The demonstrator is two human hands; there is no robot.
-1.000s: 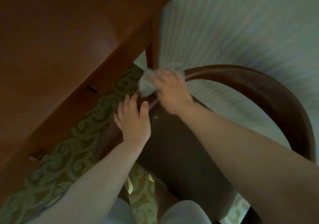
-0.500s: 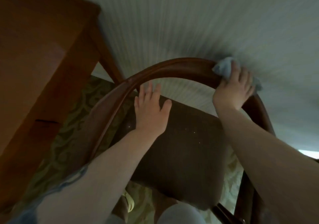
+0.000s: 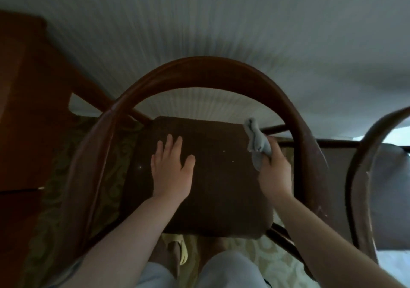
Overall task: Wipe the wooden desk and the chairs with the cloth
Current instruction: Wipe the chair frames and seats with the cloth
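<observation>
A chair with a curved dark wooden backrest (image 3: pixel 206 68) and a brown padded seat (image 3: pixel 221 188) fills the middle of the head view. My left hand (image 3: pixel 172 172) lies flat on the seat, fingers spread. My right hand (image 3: pixel 276 172) grips a crumpled grey cloth (image 3: pixel 258 145) at the seat's right edge, just inside the right side of the backrest. The wooden desk (image 3: pixel 26 114) shows at the left edge.
A second chair (image 3: pixel 366 176) with a similar curved rail stands close on the right. A pale striped wall (image 3: pixel 221 21) lies behind. Patterned green carpet (image 3: pixel 106 172) shows under the chair. My knees (image 3: pixel 221 270) are at the bottom.
My right hand with the cloth has come down from the top of the curved backrest to the seat's right edge. The view has swung right, away from the desk. My left hand stays on the seat.
</observation>
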